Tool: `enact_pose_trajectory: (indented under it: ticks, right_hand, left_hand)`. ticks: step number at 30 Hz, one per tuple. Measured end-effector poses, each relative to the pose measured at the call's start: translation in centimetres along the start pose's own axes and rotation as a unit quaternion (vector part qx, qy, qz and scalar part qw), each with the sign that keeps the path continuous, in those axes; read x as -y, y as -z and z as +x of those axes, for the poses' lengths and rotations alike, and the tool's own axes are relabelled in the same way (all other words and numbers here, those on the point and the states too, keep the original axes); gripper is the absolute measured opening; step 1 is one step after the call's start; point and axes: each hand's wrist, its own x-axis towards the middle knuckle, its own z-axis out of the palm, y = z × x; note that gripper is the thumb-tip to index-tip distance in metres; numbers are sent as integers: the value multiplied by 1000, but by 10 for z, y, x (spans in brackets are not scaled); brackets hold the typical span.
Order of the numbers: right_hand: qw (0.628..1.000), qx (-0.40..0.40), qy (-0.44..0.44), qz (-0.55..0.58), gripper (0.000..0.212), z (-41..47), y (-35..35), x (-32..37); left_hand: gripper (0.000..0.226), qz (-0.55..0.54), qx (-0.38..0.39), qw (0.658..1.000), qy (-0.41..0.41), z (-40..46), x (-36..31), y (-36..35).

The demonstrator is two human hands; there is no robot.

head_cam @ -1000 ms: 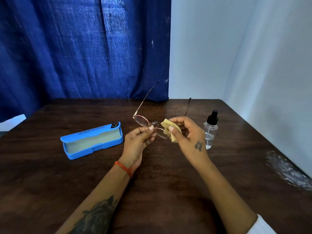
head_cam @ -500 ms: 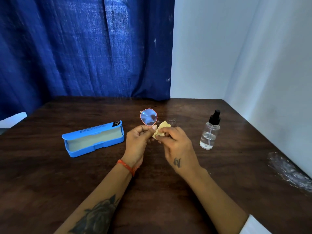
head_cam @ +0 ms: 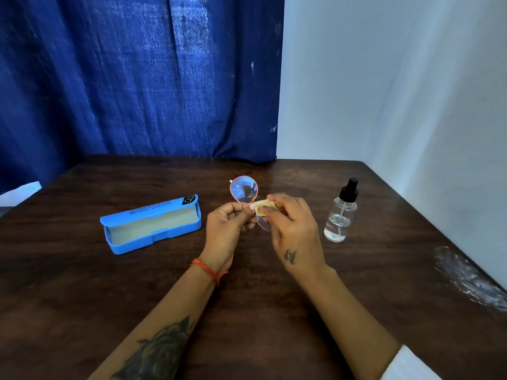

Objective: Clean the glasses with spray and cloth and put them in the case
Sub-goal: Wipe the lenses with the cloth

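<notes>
My left hand [head_cam: 229, 227] pinches the pink-rimmed glasses [head_cam: 244, 190] near the bridge, above the middle of the table. One round lens stands upright over my fingers. The other lens is mostly hidden behind my right hand [head_cam: 292, 227], which presses a small yellow cloth [head_cam: 261, 205] against it. The blue glasses case [head_cam: 152, 224] lies open on the table to the left, with its pale lining showing. A clear spray bottle [head_cam: 341, 215] with a black nozzle stands upright to the right of my hands.
The dark wooden table [head_cam: 82, 283] ends at a white wall on the right and a blue curtain [head_cam: 137, 78] behind. Crumpled clear plastic [head_cam: 469, 278] lies at the right edge. A white object [head_cam: 19, 192] pokes in at far left.
The glasses have turned from lying flat with temples pointing away to one lens standing upright. My right hand has moved closer to my left hand, with the cloth on the lower lens.
</notes>
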Motion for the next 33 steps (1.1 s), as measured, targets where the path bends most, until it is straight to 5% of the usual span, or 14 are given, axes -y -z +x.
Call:
enact_pose_trajectory:
  ticks: [7,15,26,33]
  right_hand:
    - [995,89,34,21,21,-5,3,3]
    - [998,2,-68,2,18,4,10,-7]
    - [994,103,12,39,27,-2,6,-2]
    - [994,-1,-93,52,21,2,10,-14]
  left_hand:
    - [7,-8,-20,1000,-5,0,-1,2]
    - [5,-11,-16,1000,-16,-1,-3,1]
    - [9,-25,-31,999,-17,0,0,0]
    - [8,-17,-39,999,-17,1,-1,-1]
